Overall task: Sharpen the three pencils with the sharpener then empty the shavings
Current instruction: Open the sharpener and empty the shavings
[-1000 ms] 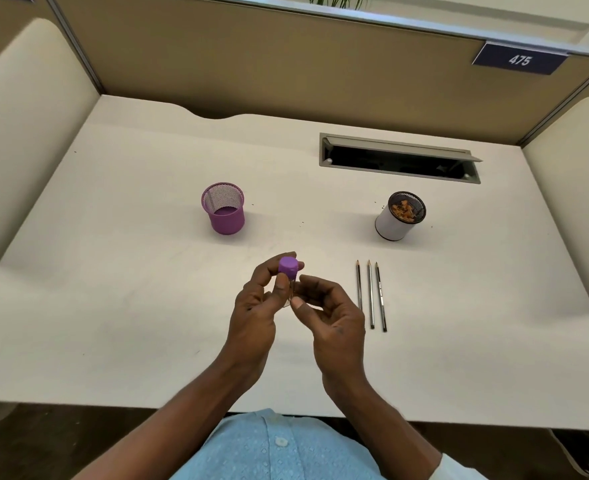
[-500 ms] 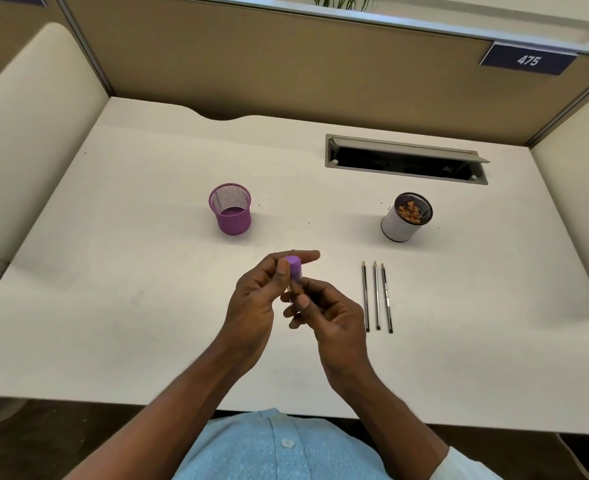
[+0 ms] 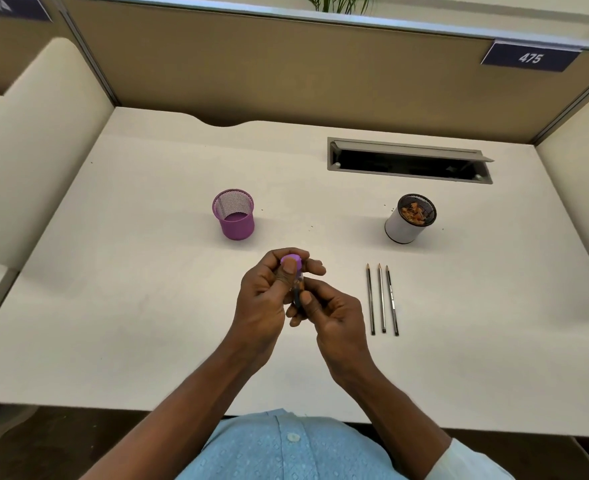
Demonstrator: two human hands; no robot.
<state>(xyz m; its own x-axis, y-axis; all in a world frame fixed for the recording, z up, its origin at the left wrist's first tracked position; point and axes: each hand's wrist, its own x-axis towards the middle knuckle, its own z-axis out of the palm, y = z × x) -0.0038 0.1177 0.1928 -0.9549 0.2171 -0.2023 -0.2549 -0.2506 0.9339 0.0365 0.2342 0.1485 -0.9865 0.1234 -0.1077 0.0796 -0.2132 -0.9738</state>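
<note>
My left hand (image 3: 263, 296) grips the purple top of a small sharpener (image 3: 292, 261) above the desk's middle. My right hand (image 3: 333, 315) pinches the sharpener's lower, clear and dark part from the right. Most of the sharpener is hidden by my fingers. Three pencils (image 3: 381, 298) lie side by side on the white desk (image 3: 147, 306), just right of my right hand, points facing away from me. A white cup (image 3: 404, 226) with a dark rim holds orange-brown shavings, beyond the pencils.
An empty purple mesh cup (image 3: 234, 216) stands left of centre. A grey cable slot (image 3: 407, 161) with an open flap sits at the back right. Beige partitions close off the desk on three sides. A few dark specks lie between the two cups.
Both hands have stayed together on the sharpener. My left fingers have closed further over its purple top, and my right hand's grip has shifted to the lower part.
</note>
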